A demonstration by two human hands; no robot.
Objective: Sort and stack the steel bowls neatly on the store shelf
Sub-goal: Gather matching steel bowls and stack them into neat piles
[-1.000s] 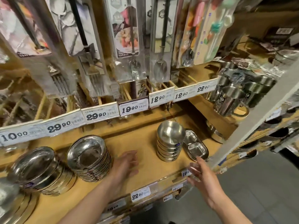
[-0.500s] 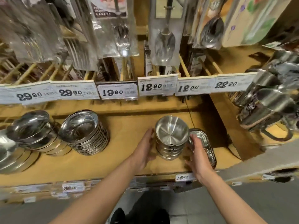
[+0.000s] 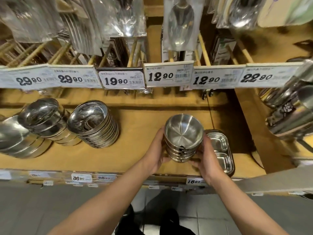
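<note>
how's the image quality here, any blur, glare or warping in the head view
Head view: wide-angle warping bows the shelf and the price-tag rail. The hanging packets up top and the mugs at the right edge are smeared. Glare flares on the plate stacks. The small bowl stack, held between left hand and right hand, is sharpest.

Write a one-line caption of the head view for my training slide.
Both hands, left hand and right hand, grip a stack of small steel bowls on the wooden shelf.
</note>
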